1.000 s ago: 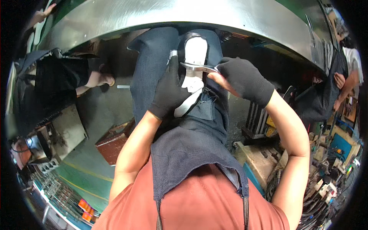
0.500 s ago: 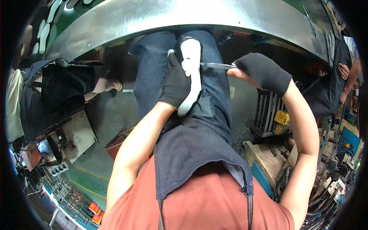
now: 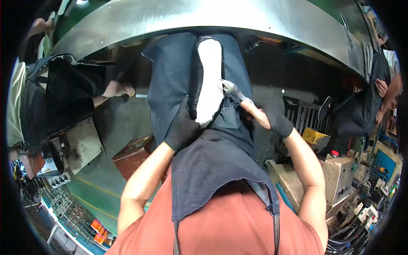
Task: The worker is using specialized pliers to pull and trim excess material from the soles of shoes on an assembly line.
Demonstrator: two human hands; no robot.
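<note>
A shoe lies bottom up along my lap, with a white sole-shaped face (image 3: 209, 63) upward and a black upper (image 3: 195, 85) showing along its left side. My left hand (image 3: 183, 127), in a black fingertip-less glove, is closed around its heel end, the near end. In my right hand (image 3: 270, 117), also gloved with bare fingertips, is a slim shiny metal blade-like tool (image 3: 233, 90); its exact kind is unclear. The tool's tip meets the right edge of the white face around the middle. A dark apron (image 3: 212, 157) covers my lap.
A metal worktop (image 3: 204, 17) curves across just beyond my knees. A reddish-brown box (image 3: 131, 157) stands on the floor at left. At right are a slatted dark rack (image 3: 308, 114), a yellow object (image 3: 316, 136) and machinery. Other people sit at both sides.
My left hand has slid from the shoe's middle back to its heel. My right hand has come nearer and leftward, bringing the tool's tip to the shoe's edge. The white face now looks flatter.
</note>
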